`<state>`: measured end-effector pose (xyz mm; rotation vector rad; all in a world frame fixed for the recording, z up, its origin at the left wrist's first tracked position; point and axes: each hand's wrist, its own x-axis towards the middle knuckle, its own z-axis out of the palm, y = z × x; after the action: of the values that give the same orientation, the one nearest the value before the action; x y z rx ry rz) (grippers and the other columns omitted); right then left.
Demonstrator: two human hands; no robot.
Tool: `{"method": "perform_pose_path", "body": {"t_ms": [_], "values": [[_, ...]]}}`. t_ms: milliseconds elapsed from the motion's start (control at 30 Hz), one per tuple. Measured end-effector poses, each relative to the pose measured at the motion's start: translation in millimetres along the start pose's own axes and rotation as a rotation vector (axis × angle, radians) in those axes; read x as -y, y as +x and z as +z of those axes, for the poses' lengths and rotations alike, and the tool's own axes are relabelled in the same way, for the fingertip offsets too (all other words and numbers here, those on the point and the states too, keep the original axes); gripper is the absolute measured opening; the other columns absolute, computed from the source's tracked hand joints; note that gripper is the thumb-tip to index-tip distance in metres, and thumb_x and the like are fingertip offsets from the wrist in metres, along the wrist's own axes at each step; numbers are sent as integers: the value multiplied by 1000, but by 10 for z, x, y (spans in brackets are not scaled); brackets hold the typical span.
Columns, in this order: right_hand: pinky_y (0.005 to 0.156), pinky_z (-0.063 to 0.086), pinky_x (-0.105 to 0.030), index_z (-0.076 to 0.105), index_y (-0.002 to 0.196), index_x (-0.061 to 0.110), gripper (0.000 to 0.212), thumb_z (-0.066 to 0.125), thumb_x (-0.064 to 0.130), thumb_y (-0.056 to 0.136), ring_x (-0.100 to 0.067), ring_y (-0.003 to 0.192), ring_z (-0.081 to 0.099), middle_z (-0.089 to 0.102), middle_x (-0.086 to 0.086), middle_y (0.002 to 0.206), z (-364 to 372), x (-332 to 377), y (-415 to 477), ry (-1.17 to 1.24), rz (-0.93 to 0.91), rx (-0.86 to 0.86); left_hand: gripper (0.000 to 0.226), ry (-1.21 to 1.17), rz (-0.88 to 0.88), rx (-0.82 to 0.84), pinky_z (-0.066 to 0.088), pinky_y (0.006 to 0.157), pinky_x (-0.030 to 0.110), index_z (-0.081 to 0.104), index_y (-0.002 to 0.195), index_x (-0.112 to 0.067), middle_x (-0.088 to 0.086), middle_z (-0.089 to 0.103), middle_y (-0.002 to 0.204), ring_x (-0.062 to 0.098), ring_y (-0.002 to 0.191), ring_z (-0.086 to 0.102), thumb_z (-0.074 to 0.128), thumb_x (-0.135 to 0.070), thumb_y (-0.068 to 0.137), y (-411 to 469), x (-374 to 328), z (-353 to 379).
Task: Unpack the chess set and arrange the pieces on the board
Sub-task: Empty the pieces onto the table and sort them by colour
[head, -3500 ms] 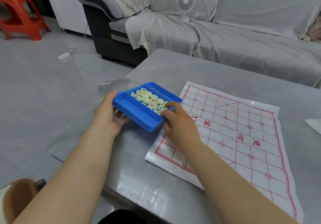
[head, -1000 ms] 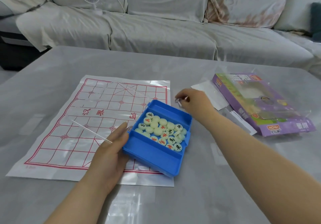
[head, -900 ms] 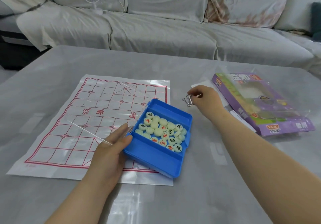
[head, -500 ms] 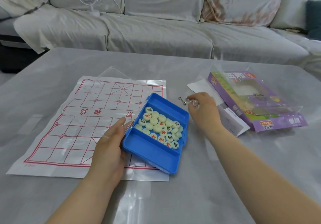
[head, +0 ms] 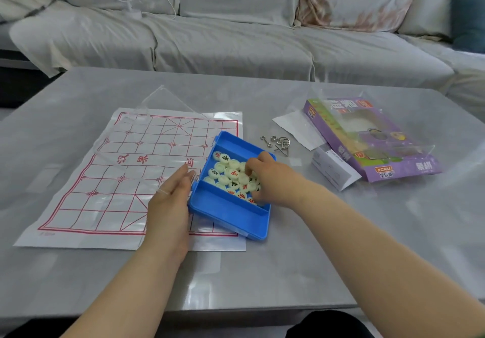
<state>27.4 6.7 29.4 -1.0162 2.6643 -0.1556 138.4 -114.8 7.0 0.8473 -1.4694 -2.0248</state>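
Xiangqi pieces [head: 228,173] lie in blue tray [head: 228,214]. Left grip [head: 170,201], extended flat, steadies it; right grip [head: 265,180] curls among pieces, hold unconfirmed. Unpacking stage; next, lift pieces onto paper board [head: 118,180].

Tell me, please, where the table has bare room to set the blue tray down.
Bare table lies along the near edge, below the board and blue tray, and in the far strip beside the sofa. Right of the tray is crowded: metal rings, purple box.

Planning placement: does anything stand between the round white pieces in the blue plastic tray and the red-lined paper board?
Yes: the open clear plastic lid extends over the paper board, and the blue tray covers its right edge.
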Motion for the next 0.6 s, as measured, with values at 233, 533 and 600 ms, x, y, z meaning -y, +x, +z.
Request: {"method": "perform_pose_path", "body": {"t_ms": [233, 533, 600], "values": [[67, 39, -26, 45, 116, 16, 36, 58, 14, 82, -17, 81, 43, 39, -5, 122, 72, 19, 49, -85, -57, 13, 22, 96, 2, -94, 52, 59, 17, 58, 103, -16, -5, 63, 87, 7, 80, 61, 48, -5, 87, 100, -2, -322], [71, 35, -24, 50, 116, 14, 30, 51, 13, 86, -21, 94, 52, 53, -2, 118, 115, -24, 57, 71, -88, -134, 23, -20, -37, -110, 52, 51, 14, 50, 106, -14, 1, 63, 85, 11, 79, 62, 46, 0, 88, 135, -21, -501], [69, 34, -20, 55, 110, 14, 25, 53, 12, 85, -13, 83, 48, 58, 0, 107, 139, -35, 45, 276, -59, -224, 23, -26, -50, -119, 53, 53, 16, 49, 106, -15, 3, 63, 87, 11, 79, 63, 46, 0, 88, 124, -17, -551]]}}
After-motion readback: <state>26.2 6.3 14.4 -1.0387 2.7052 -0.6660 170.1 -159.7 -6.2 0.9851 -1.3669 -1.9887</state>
